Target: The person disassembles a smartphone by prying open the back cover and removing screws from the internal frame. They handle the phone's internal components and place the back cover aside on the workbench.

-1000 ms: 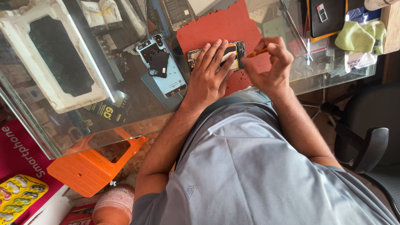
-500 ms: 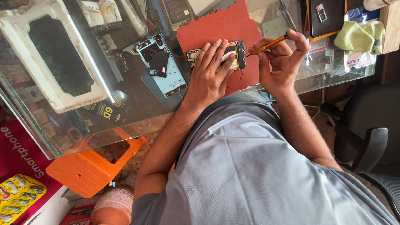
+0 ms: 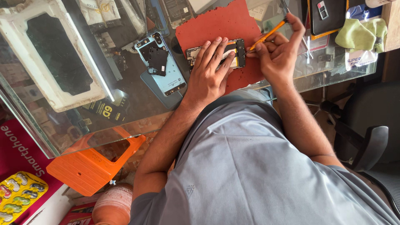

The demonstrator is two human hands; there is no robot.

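An opened phone (image 3: pixel 234 53) with its back off lies on a red work mat (image 3: pixel 216 25) on the glass table. My left hand (image 3: pixel 209 71) rests flat over the phone and pins it to the mat. My right hand (image 3: pixel 278 52) grips a thin orange screwdriver (image 3: pixel 268 33), whose tip touches the phone's right end. The hand covers most of the phone's inside.
A light blue phone back cover (image 3: pixel 161 66) with a black part on it lies left of the mat. A white foam tray (image 3: pixel 50 54) sits far left. A green cloth (image 3: pixel 361 33) and a dark tablet (image 3: pixel 327 16) lie at right. An orange stool (image 3: pixel 91 164) stands under the glass; a black chair (image 3: pixel 366 125) stands at right.
My right hand has lifted and tilted the orange screwdriver so its handle points up and right. My left hand has stayed on the phone.
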